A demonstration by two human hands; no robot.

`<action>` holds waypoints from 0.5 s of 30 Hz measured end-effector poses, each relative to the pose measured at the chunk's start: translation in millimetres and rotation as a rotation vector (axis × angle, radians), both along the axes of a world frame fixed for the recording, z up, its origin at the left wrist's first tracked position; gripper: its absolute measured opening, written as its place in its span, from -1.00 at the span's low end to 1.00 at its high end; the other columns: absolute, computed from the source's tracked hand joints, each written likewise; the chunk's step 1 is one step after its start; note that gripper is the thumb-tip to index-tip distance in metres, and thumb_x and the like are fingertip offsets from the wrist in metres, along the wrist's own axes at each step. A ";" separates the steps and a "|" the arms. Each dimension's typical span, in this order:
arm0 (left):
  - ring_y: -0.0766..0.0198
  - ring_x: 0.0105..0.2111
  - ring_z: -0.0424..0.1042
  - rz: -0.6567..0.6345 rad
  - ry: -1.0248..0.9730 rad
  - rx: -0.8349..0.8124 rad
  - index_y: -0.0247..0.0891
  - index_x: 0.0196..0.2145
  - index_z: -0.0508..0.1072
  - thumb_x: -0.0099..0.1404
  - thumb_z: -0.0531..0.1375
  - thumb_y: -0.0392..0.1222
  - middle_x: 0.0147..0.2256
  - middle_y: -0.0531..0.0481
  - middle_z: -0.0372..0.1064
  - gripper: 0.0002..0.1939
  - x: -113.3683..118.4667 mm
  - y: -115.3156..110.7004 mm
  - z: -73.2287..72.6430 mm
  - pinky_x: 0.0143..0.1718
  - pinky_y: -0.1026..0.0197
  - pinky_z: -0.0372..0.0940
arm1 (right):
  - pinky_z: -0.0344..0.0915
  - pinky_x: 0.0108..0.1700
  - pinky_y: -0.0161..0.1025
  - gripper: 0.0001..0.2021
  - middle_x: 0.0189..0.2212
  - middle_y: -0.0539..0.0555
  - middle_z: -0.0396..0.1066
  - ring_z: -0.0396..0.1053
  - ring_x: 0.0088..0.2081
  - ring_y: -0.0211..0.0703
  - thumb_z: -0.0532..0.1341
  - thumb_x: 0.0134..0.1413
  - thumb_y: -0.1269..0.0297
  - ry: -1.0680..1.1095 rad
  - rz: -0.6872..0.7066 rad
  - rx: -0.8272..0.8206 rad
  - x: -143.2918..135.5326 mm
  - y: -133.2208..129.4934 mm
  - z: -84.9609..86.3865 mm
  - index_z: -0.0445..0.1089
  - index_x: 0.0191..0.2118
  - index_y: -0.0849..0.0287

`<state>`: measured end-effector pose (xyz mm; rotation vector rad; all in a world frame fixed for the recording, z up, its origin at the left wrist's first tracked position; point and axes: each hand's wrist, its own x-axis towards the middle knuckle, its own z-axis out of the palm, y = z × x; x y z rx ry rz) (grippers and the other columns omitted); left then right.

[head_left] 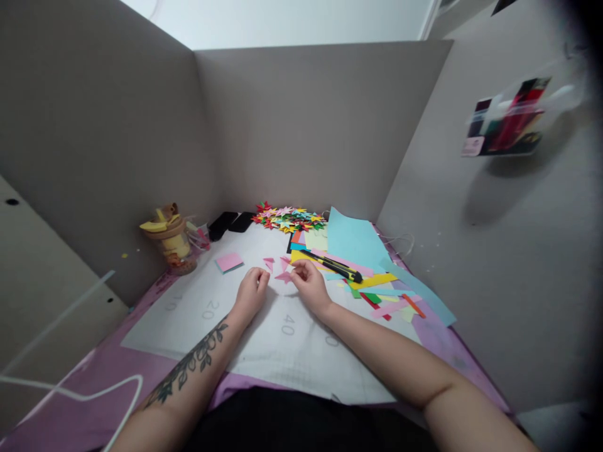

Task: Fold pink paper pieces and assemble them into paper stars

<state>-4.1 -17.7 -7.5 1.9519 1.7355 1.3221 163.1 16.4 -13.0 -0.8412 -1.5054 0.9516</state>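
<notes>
My right hand (311, 285) pinches a pink paper star (283, 277) at its right point, just above the white sheet. To the left, my left hand (253, 292) is closed with the fingertips pressed together; whether anything small is in them I cannot make out. Between and beyond the hands lie a small folded pink paper piece (269, 263) and another pink paper piece (285, 262). A stack of square paper (229, 262), pink on top, rests left of the hands.
A heap of colourful paper stars (289, 218) lies at the back. On the right are a black-and-yellow utility knife (336, 267), coloured paper strips (389, 306) and a large light-blue sheet (353, 238). A decorated jar (174, 245) and two black phones (223, 225) stand back left. Grey panels enclose the table.
</notes>
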 end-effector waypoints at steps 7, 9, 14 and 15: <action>0.29 -0.34 0.32 -0.158 -0.064 0.004 -0.25 -0.37 0.39 0.24 0.07 -0.14 -0.36 0.00 0.35 -0.84 8.0 -7.8 4.9 -0.41 0.30 0.17 | 0.24 -0.33 -0.28 -0.84 -0.42 0.00 0.34 0.32 -0.39 -0.23 0.14 0.00 0.30 -0.092 0.021 0.078 1.4 -8.5 3.5 0.26 -0.24 0.15; 0.31 -0.36 0.31 -0.179 -0.039 0.017 -0.25 -0.42 0.39 0.25 0.06 -0.18 -0.39 0.01 0.34 -0.83 11.4 -11.3 6.8 -0.40 0.30 0.17 | 0.25 -0.30 -0.28 -0.85 -0.41 0.00 0.35 0.32 -0.36 -0.22 0.13 0.01 0.32 -0.129 0.040 0.112 0.4 -13.1 5.5 0.26 -0.24 0.15; 0.31 -0.36 0.31 -0.208 0.031 0.075 -0.25 -0.41 0.40 0.25 0.06 -0.22 -0.39 0.01 0.34 -0.86 12.3 -14.3 7.4 -0.32 0.27 0.20 | 0.21 -0.25 -0.28 -0.93 -0.38 0.02 0.36 0.29 -0.31 -0.21 0.14 0.03 0.33 -0.298 0.064 0.213 -0.9 -16.3 6.2 0.33 -0.33 0.16; 0.30 -0.36 0.30 -0.214 0.047 0.080 -0.24 -0.40 0.40 0.25 0.07 -0.22 -0.39 0.01 0.33 -0.87 12.0 -14.1 7.2 -0.31 0.27 0.20 | 0.20 -0.25 -0.28 -0.94 -0.39 0.02 0.35 0.28 -0.31 -0.21 0.13 0.04 0.33 -0.330 0.061 0.229 -0.9 -15.9 6.4 0.33 -0.37 0.17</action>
